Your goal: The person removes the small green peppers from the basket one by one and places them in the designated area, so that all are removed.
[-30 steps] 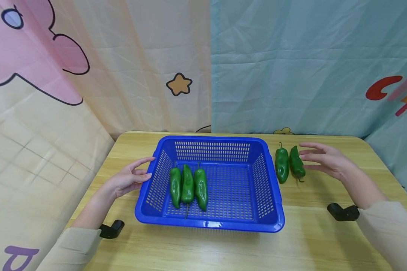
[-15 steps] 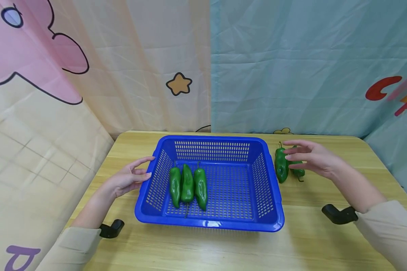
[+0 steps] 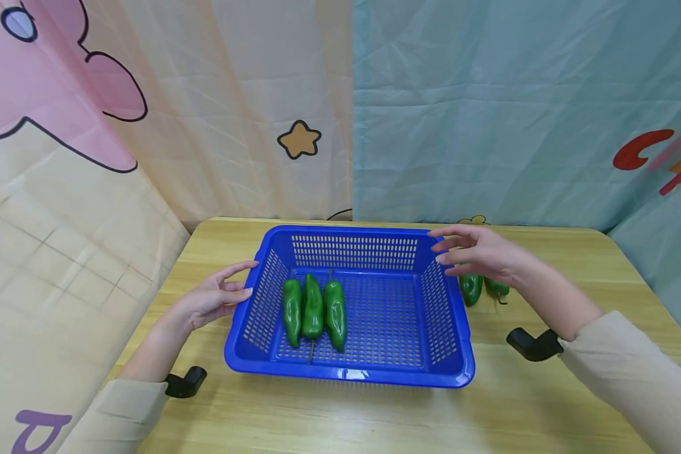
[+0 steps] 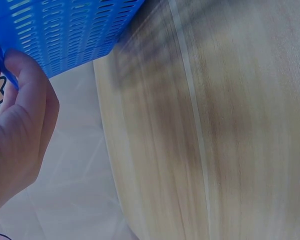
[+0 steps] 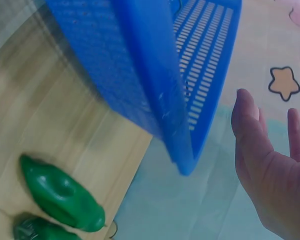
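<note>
A blue plastic basket [image 3: 352,375] with slotted walls stands on the wooden table. Its left rim is gripped by my left hand [image 3: 212,299], and in the left wrist view the fingers [image 4: 32,82] curl round the edge. My right hand [image 3: 482,252] hovers at the right rim with spread, slightly bent fingers and nothing in them. Three green peppers lie side by side inside, on the left: a left one [image 3: 292,312], a middle one [image 3: 313,315] and a right one [image 3: 335,315]. Two more, one pepper [image 5: 62,192] and another pepper [image 5: 42,230], lie outside, partly hidden by my right hand in the head view.
The wooden tabletop [image 3: 340,422] ends at a patterned curtain [image 3: 488,113] behind the basket. Another curtain side [image 3: 79,271] hangs close along the left. A black wrist mount [image 3: 186,381] sits on my left forearm and a second mount [image 3: 533,345] on my right.
My right hand has moved left, from beside the two outer peppers, across them to the basket's right rim. My left hand, the basket and the peppers have stayed in place.
</note>
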